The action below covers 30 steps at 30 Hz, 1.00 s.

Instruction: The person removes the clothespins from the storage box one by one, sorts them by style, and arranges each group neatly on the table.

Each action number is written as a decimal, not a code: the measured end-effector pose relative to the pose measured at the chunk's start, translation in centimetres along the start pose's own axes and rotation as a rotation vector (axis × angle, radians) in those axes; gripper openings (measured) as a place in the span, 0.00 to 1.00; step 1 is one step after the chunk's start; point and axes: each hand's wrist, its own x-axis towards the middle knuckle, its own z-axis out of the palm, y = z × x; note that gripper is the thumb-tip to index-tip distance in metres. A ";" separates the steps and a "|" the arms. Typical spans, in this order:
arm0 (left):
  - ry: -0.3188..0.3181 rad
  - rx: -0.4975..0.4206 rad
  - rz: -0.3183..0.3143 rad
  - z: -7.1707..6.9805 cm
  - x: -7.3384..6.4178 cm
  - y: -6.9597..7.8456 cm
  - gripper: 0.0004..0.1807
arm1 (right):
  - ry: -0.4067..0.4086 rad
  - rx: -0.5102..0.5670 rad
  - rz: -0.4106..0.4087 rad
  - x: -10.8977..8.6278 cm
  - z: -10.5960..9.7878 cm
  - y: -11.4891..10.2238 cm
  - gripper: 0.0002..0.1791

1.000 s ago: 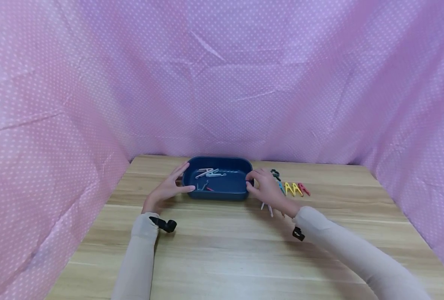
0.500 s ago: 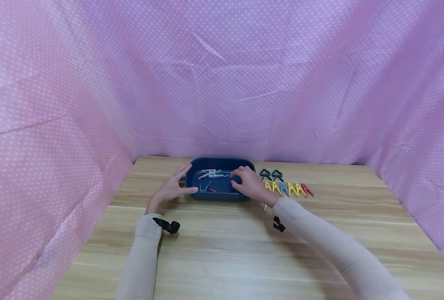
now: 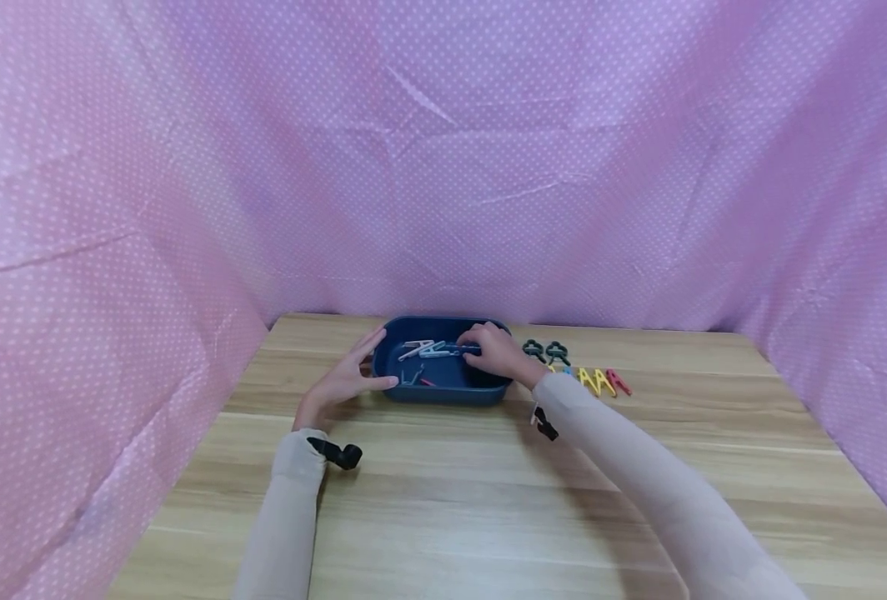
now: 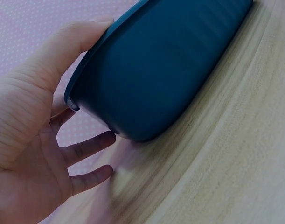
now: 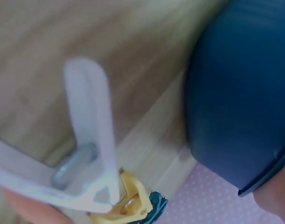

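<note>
A dark blue plastic tub (image 3: pixel 443 395) stands at the back of the table. My left hand (image 3: pixel 342 379) spans its left end, thumb resting on the rim (image 4: pixel 93 46), other fingers spread along the outer wall, mostly straight. My right hand (image 3: pixel 494 350) reaches over the right rim into the tub. Its thumb and finger pinch what looks like a dark blue clip (image 3: pixel 454 346), small and partly hidden. Left of it lie pale clips (image 3: pixel 433 350); a thin grey clip (image 3: pixel 412 377) and a red piece (image 3: pixel 428 382) lie near the front wall.
Right of the tub are green clips (image 3: pixel 557 352), a row of yellow clips (image 3: pixel 603 382) and a red clip (image 3: pixel 618 382), partly behind my right forearm. A white clip (image 5: pixel 93 121) looms close in the right wrist view. Pink dotted cloth (image 3: pixel 443 208) surrounds the wooden table (image 3: pixel 428 500).
My right hand has moved left from the tub's right rim to its inside, and a dark blue clip now shows at its fingertips. The left hand stays at the tub's left end.
</note>
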 end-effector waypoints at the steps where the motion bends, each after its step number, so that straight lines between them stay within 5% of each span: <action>1: 0.002 0.006 0.006 0.1 0.2 -0.4 0.54 | -0.005 -0.013 0.000 0.1 0.0 0.1 0.16; 14: 0.021 0.027 0.034 0.2 0.1 -0.9 0.54 | -0.102 -0.212 0.022 0.2 0.9 -0.4 0.22; 30: 0.020 0.062 0.031 -0.1 -0.1 -0.8 0.54 | -0.059 -0.179 -0.030 -0.1 0.7 -0.6 0.09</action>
